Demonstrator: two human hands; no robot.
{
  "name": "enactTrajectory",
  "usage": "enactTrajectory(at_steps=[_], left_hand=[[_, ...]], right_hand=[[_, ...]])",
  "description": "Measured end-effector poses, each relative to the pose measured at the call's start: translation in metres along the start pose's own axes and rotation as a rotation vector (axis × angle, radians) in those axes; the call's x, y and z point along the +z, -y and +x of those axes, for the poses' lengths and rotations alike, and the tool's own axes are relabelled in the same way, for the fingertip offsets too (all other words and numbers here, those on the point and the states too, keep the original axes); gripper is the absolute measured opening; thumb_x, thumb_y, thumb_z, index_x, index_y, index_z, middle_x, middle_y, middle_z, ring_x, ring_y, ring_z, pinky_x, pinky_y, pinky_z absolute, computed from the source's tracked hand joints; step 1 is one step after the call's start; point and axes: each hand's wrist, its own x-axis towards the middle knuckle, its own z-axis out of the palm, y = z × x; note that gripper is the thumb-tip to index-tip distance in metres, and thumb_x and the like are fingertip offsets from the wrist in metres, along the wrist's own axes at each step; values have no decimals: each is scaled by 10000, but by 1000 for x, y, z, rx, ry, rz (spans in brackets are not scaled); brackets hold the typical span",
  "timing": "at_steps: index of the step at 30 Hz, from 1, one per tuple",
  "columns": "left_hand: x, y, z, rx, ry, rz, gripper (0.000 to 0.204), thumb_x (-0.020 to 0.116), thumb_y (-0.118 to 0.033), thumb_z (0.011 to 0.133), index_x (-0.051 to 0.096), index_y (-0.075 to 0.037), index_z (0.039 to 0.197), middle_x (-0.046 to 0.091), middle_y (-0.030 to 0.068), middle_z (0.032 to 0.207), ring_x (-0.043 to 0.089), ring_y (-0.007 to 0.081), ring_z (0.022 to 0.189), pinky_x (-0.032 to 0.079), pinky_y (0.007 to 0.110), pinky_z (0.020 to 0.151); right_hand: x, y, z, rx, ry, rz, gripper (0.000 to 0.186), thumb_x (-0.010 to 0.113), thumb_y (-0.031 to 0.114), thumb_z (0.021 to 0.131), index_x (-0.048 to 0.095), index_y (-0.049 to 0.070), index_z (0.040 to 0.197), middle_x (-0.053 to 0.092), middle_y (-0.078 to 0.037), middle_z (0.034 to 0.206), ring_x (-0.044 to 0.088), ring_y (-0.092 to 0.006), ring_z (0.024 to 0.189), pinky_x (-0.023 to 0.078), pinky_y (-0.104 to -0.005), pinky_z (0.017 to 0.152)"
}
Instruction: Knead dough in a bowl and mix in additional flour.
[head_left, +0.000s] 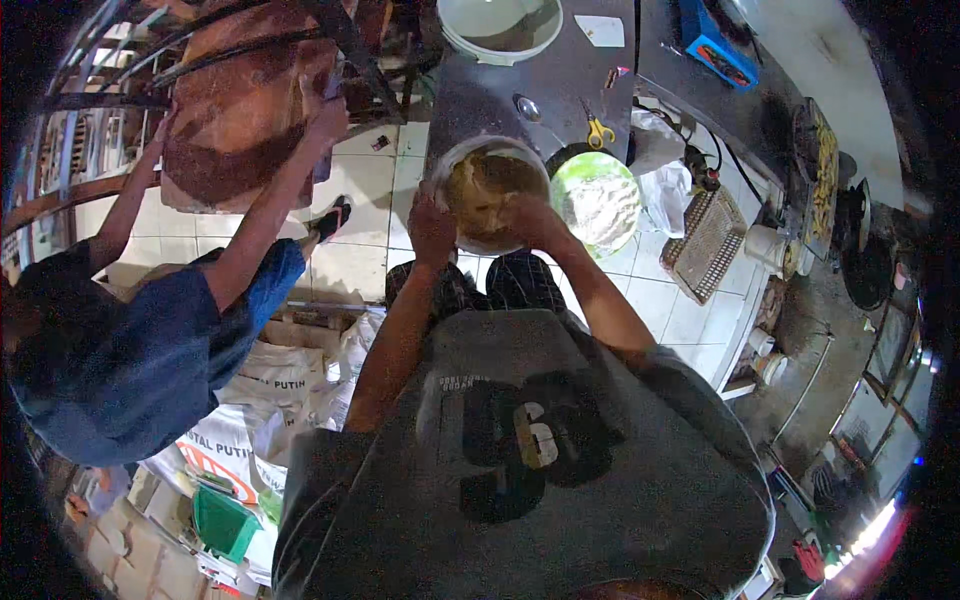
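A round, pale tub (452,160) stands at the near edge of the dark table, above my knees. Brown, paste-like stuff (482,178) lies inside it. My left hand (433,232) is closed on the tub's near left rim. On the near right side, my right hand (530,222) is curled over the rim, its fingertips hard to make out against the brown contents. Just right of the tub is a green-rimmed basin (596,204) holding white powder. A spoon (528,108) and yellow-handled scissors (598,132) lie beyond it on the table.
A white bucket (500,50) stands at the table's far end, near a blue box (722,62). A perforated crate (705,245) is on the right. At left, another person (130,340) grips a large brown block-like object (245,110). White sacks (240,420) lie behind them.
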Motion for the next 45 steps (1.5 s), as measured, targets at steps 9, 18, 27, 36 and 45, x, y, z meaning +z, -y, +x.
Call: enactTrajectory(at_steps=[9,18,27,36,45], left_hand=[[4,13,17,88,-7,198,518,572,-248,712,446,33,1128,494,249,1078,485,389,973,397,410,839],[6,11,23,145,-1,-34,542,584,-201,690,419,-3,1167,500,232,1072,495,369,967,401,423,821],[-12,-11,39,-159,147,-119,390,560,-197,738,485,-21,1078,540,229,968,519,382,888,419,408,768],[-10,-30,-26,-160,-127,-242,506,549,-245,785,356,73,1126,518,261,943,497,418,910,397,422,794],[-17,13,-11,-59,40,63,497,533,-197,760,373,78,1142,538,246,840,530,411,748,435,446,655]], right_hand=[[10,17,48,-24,-173,-228,363,514,308,740,567,10,940,568,-186,972,550,-326,900,439,-416,773],[11,13,60,223,-612,30,312,506,232,752,572,58,1001,552,-160,1040,520,-314,946,421,-399,816],[17,-5,-6,-239,-183,-622,299,452,165,787,538,6,1026,540,-198,1041,520,-304,978,425,-412,820],[74,-8,55,-410,-1161,-710,396,460,198,756,494,-5,1095,528,-274,1000,509,-379,973,394,-476,835],[3,6,33,155,-204,-71,242,512,144,723,555,23,928,560,-203,936,548,-370,856,442,-443,743]])
